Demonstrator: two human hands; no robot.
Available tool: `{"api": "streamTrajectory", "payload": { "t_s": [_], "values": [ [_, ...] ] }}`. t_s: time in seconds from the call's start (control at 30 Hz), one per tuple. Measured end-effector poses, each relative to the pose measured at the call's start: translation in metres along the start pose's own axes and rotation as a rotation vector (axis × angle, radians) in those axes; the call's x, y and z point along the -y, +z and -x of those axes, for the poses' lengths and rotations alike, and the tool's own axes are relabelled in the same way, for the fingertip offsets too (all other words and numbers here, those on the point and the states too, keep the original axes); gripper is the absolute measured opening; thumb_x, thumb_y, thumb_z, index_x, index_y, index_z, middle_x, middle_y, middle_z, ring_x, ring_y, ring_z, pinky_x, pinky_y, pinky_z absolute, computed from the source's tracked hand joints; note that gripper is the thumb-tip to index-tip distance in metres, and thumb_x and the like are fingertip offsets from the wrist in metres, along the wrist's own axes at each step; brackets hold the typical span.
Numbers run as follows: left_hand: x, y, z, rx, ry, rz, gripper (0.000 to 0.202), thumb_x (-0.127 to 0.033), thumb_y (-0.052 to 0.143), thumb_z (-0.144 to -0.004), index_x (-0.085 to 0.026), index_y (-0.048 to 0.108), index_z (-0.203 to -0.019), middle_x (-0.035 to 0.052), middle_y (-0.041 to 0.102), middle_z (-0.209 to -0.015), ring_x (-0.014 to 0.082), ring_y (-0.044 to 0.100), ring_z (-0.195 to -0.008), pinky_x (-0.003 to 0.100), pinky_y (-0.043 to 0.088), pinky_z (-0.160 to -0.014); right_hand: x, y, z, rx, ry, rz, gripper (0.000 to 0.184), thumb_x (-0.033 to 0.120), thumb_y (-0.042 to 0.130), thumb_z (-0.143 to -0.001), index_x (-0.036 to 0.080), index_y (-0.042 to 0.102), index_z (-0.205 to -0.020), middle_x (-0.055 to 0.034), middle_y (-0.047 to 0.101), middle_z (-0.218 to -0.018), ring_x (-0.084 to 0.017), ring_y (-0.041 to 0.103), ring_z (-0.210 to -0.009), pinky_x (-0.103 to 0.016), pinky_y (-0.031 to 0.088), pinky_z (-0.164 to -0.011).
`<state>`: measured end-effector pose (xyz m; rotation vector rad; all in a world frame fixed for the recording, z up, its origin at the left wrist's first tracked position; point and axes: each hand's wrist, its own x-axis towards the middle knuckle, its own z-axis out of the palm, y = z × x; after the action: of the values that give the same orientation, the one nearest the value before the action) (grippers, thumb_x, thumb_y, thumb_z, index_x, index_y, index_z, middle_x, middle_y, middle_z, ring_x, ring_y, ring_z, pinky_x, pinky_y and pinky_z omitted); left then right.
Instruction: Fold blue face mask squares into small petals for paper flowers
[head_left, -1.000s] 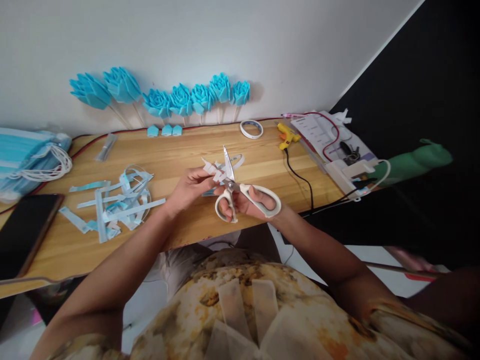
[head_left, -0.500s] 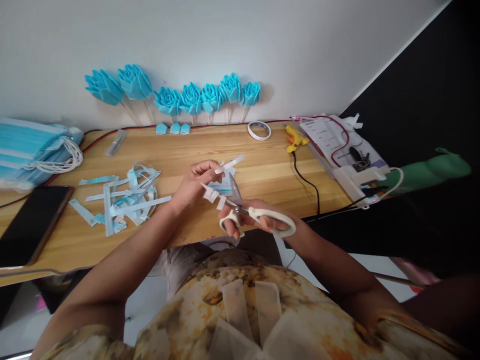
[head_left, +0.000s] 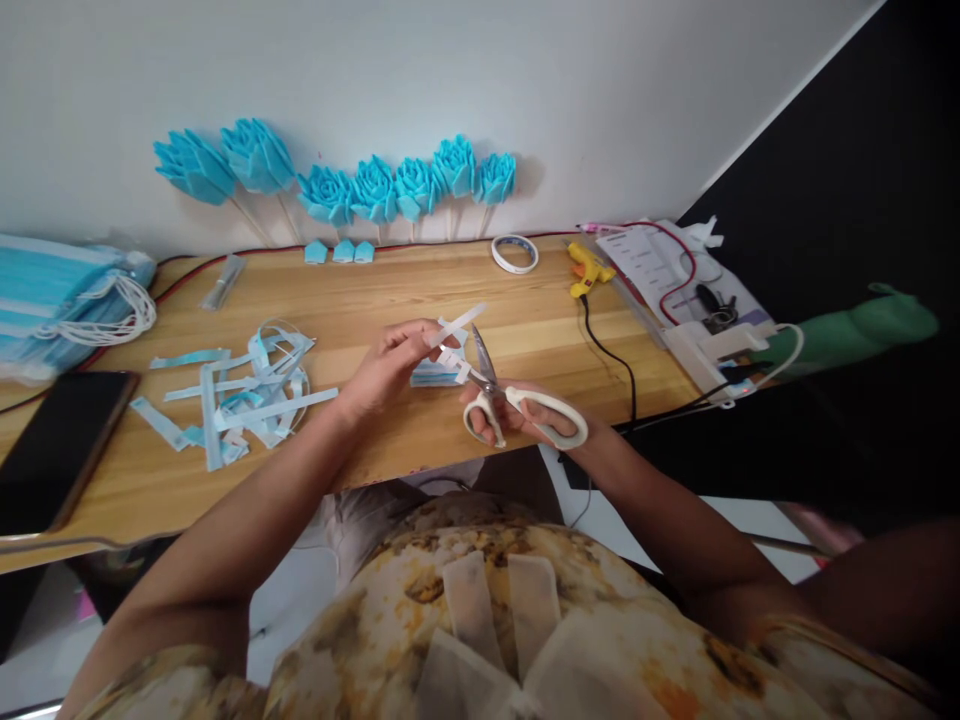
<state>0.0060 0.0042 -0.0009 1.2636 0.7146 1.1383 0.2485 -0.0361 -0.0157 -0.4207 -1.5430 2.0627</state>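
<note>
My left hand (head_left: pixel 405 355) pinches a short strip of whitish, translucent tape (head_left: pixel 466 322) between thumb and fingers. With fingers through the white handles, my right hand (head_left: pixel 525 415) holds a pair of scissors (head_left: pixel 484 368), its blades spread apart. Several small white tape pieces (head_left: pixel 453 362) cling to the left blade, whose tip is close to my left fingers. Under the hands, a folded piece of light blue mask fabric (head_left: pixel 436 378) lies on the wooden table, partly hidden.
Blue fabric flowers (head_left: pixel 375 190) on sticks lean on the wall, with small folded blue pieces (head_left: pixel 343 251) below. A tape roll (head_left: pixel 515 254), yellow glue gun (head_left: pixel 589 268) and power strip (head_left: pixel 712 360) are to the right. Leftward lie mask scraps (head_left: pixel 255 390), a phone (head_left: pixel 67 450) and stacked masks (head_left: pixel 60 300).
The scissors have moved slightly up and right, and their left blade with the tape pieces now sits nearer my left fingers. The view has shifted a little.
</note>
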Motion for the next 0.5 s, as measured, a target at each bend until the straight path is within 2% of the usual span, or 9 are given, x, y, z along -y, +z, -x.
{"api": "streamTrajectory", "payload": {
  "t_s": [0.13, 0.37, 0.5],
  "values": [
    [-0.003, 0.001, 0.003, 0.065, -0.024, -0.053, 0.032, -0.050, 0.071, -0.085, -0.018, 0.074, -0.082, 0.0042, 0.067, -0.085, 0.0193, 0.058, -0.084, 0.032, 0.043, -0.081, 0.001, 0.001, -0.005, 0.008, -0.007, 0.017, 0.063, 0.066, 0.053, -0.093, 0.012, 0.057, -0.124, -0.0085, 0.060, -0.099, -0.013, 0.058, -0.080, -0.027, 0.046, -0.069],
    [-0.010, 0.002, 0.004, 0.083, 0.003, -0.135, 0.034, -0.052, 0.067, -0.089, -0.020, 0.073, -0.078, 0.0030, 0.065, -0.080, 0.0180, 0.055, -0.077, 0.031, 0.041, -0.075, 0.003, 0.003, -0.010, 0.026, -0.017, -0.006, 0.063, 0.065, 0.055, -0.093, 0.012, 0.057, -0.125, -0.0077, 0.060, -0.099, -0.013, 0.057, -0.079, -0.027, 0.046, -0.069],
    [-0.008, 0.001, 0.004, 0.092, 0.019, -0.122, 0.035, -0.052, 0.065, -0.090, -0.019, 0.074, -0.081, 0.0033, 0.065, -0.082, 0.0181, 0.055, -0.079, 0.031, 0.041, -0.077, 0.001, 0.002, -0.012, 0.036, -0.032, -0.028, 0.060, 0.062, 0.054, -0.095, 0.012, 0.057, -0.128, -0.0077, 0.060, -0.100, -0.013, 0.057, -0.079, -0.026, 0.046, -0.069]
  ]
}}
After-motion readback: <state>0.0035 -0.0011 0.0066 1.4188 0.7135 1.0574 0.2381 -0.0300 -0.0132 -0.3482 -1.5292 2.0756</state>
